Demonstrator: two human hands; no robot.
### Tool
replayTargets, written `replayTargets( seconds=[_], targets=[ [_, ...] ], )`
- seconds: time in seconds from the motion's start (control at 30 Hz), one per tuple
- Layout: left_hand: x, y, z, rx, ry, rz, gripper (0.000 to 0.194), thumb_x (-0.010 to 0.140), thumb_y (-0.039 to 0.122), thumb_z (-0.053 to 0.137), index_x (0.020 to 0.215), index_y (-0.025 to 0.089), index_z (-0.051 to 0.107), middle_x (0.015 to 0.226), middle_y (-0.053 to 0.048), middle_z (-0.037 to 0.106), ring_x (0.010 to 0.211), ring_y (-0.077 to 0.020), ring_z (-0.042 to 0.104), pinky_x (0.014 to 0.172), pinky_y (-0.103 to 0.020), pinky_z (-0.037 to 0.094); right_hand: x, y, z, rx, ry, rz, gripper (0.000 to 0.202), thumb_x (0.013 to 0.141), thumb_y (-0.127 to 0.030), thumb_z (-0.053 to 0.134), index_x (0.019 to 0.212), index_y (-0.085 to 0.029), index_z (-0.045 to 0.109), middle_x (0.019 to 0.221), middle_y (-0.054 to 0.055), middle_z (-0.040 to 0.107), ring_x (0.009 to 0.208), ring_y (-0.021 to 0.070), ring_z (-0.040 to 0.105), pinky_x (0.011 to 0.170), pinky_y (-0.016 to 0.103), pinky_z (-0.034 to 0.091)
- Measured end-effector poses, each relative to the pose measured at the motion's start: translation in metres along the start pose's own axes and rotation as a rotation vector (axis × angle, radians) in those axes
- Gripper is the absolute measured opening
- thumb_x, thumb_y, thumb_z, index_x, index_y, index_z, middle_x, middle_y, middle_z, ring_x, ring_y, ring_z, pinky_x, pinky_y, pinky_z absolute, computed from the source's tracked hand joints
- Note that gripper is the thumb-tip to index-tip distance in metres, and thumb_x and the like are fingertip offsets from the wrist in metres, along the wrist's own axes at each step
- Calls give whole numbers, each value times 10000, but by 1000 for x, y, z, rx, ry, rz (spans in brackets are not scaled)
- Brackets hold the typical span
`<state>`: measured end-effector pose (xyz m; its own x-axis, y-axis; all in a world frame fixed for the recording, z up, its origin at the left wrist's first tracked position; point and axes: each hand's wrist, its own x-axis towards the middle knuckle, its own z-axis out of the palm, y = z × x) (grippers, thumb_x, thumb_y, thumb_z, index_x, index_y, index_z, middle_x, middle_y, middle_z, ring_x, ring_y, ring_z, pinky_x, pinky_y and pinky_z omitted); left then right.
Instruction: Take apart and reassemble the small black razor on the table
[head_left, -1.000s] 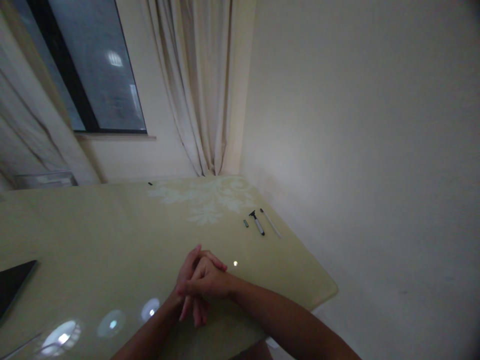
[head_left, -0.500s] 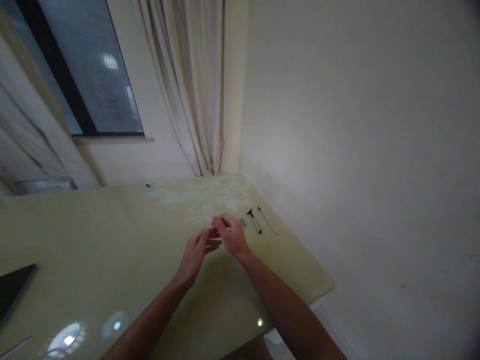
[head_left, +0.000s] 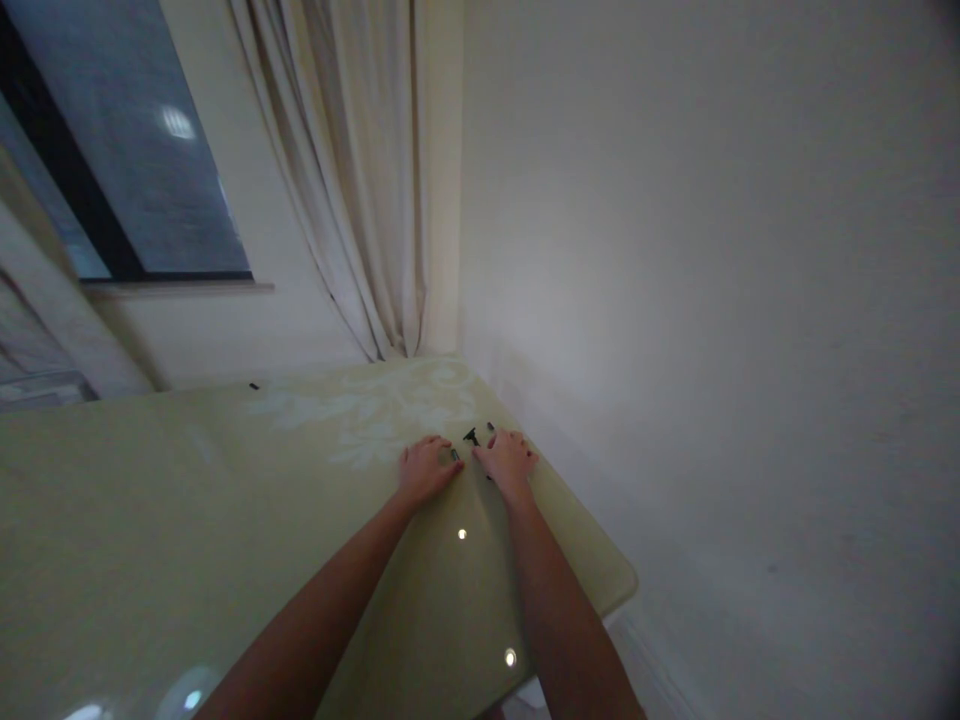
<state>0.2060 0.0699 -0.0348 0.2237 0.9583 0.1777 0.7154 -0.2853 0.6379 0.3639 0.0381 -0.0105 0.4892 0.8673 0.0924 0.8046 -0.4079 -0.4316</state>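
Observation:
My left hand (head_left: 426,470) rests on the pale green table with fingers apart, its fingertips curved around a small dark item (head_left: 454,455). Whether they touch that item is hard to tell. Just to the right, my right hand (head_left: 508,462) lies over the razor's handle, fingers spread. The razor's black head (head_left: 471,436) sticks out between the two hands. Beyond my right hand shows the dark head of a toothbrush (head_left: 490,426); the hand hides the rest of it.
The table (head_left: 225,520) meets a plain wall on the right. A small black piece (head_left: 254,386) lies near its back edge. Curtains (head_left: 375,180) and a window (head_left: 142,130) stand behind.
My hands have parted from each other and come down onto the table. The right one has moved over the razor and toothbrush, the left beside the small dark item. The view has shifted slightly right.

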Motion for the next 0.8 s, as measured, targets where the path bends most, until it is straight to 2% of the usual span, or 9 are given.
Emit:
replayTargets(
  seconds=[0.13,0.23,0.3,0.37,0.47,0.57,0.7,0.8],
  targets=[
    [-5,-2,-2,52,9,7,304,847,414,704,1090,239,759,1412,-146,643,1346,-363,528,1195,-607,162,2,0,-1,-42,9,-11,224,836,-361,666,970,-207,757,1203,166,677,1161,335,607,948,477,418],
    [-18,-19,-22,75,-1,42,301,812,450,738,1030,246,773,1395,-138,658,1340,-376,542,1204,-646,86,2,1,0,-60,7,-29,207,834,-321,664,961,-195,768,1186,176,686,1147,339,617,935,464,435],
    [-31,-44,-45,121,7,71,315,809,472,732,1049,272,771,1416,-131,648,1345,-383,539,1190,-691,56,1,0,1,-58,2,-54,224,838,-295,660,988,-170,769,1160,191,692,1133,337,626,900,428,461],
    [-49,-76,-75,176,34,45,323,810,493,715,1051,288,777,1426,-129,644,1346,-402,537,1177,-719,58,0,-1,3,-51,9,-91,252,861,-265,637,1034,-134,764,1128,210,697,1110,329,637,848,383,484],
    [-79,-126,-120,242,77,-81,362,791,546,713,1058,313,787,1466,-128,614,1347,-444,521,1145,-770,60,-1,-3,6,-67,21,-128,266,885,-228,610,1063,-100,760,1097,227,702,1073,323,651,802,355,494],
    [-104,-157,-151,297,112,-169,351,803,560,697,1060,342,793,1479,-86,608,1355,-450,511,1142,-772,83,-2,-6,4,-98,52,-162,229,867,-229,636,1000,-104,773,1096,225,701,1083,333,644,822,363,488],
    [-110,-166,-167,347,83,-186,321,784,539,744,1057,372,782,1446,13,640,1336,-403,534,1157,-744,91,-12,-19,4,8,49,-233,163,868,-272,654,877,-156,768,1012,153,732,986,280,671,796,326,475],
    [-103,-167,-172,332,100,-174,324,817,508,732,1086,332,777,1447,-14,640,1319,-408,550,1155,-746,100,-31,-44,15,183,-45,-321,121,853,-283,684,850,-178,744,883,80,747,841,214,684,713,276,459]
  ],
)
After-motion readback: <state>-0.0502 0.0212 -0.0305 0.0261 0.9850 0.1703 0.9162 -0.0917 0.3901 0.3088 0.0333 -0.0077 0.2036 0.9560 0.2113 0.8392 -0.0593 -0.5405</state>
